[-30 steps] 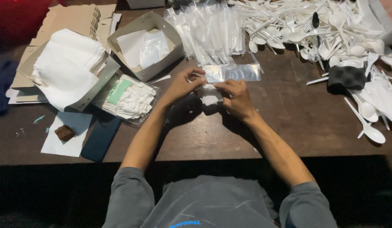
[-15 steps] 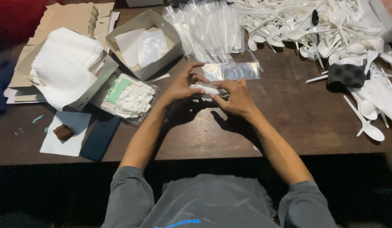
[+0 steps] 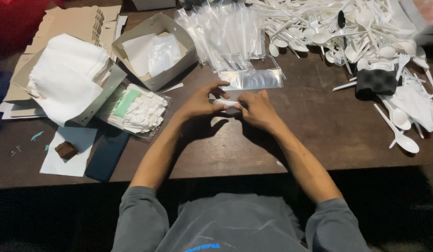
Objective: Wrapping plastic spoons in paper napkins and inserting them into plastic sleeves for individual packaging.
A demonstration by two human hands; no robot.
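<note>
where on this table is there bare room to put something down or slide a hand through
Bare wood runs along the near edge of the table, between the right hand and the loose spoons. A smaller patch lies under the left hand, right of the dark phone. The far side is crowded: cutlery pile, clear sleeves, open box, napkin stack.

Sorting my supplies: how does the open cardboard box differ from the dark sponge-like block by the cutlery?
The cardboard box is pale, open-topped and holds white sheets; the dark block is near-black and solid. The box sits to the left hand side, the block right, against the plastic cutlery pile. Both rest on the table, untouched.
</note>
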